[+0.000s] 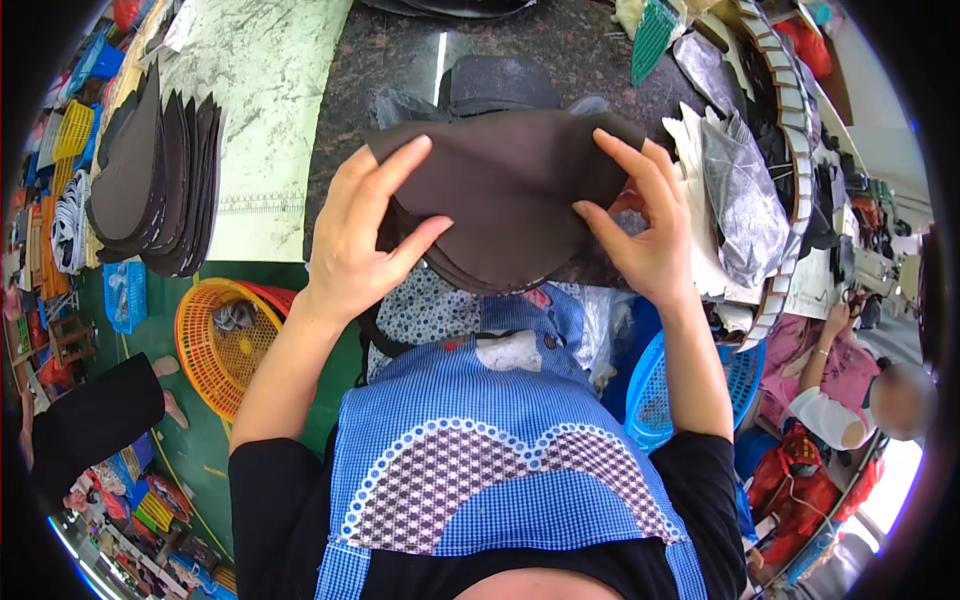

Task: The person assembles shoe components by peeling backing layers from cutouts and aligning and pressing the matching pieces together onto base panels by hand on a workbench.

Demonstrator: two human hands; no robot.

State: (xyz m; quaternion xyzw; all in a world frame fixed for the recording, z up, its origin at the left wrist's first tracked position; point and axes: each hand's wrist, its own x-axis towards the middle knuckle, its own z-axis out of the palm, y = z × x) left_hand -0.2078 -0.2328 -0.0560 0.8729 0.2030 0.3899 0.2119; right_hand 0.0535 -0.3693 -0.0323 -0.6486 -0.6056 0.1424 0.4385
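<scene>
Dark brown pieces (510, 195) pinched both sides: left hand (360, 240), right hand (645, 230), fingers curled closed, forearms raised.

Blue checked apron (480, 420), black short sleeves (275, 500)

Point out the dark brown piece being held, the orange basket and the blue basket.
dark brown piece (515, 190), head view, middle of its top face
orange basket (205, 355), head view, its mesh wall
blue basket (650, 395), head view, its left rim

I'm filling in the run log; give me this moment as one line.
left hand: grips stack of dark brown cut pieces | right hand: pinches its right edge | stack: above dark table edge
</scene>
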